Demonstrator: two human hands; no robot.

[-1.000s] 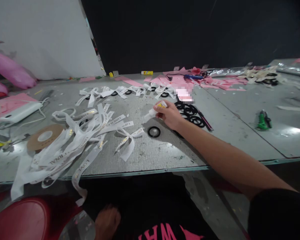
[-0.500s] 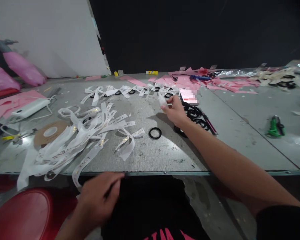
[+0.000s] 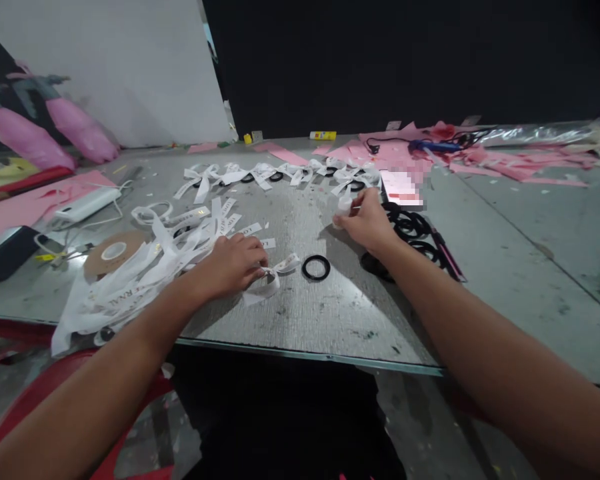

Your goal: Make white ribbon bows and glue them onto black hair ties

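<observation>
Left hand (image 3: 236,263): fingers curled, tips at white ribbon bow (image 3: 283,265) on table (image 3: 300,327); cannot tell whether pinched
Right hand (image 3: 371,220): fingers closed on small white bottle (image 3: 343,208); bottle-table contact unclear
Black ring (image 3: 305,269): flat on table between hands, just right of bow
Ribbon heap (image 3: 113,290) near left forearm; ring pile (image 3: 411,223) beside right wrist; row of bows (image 3: 300,175) behind
</observation>
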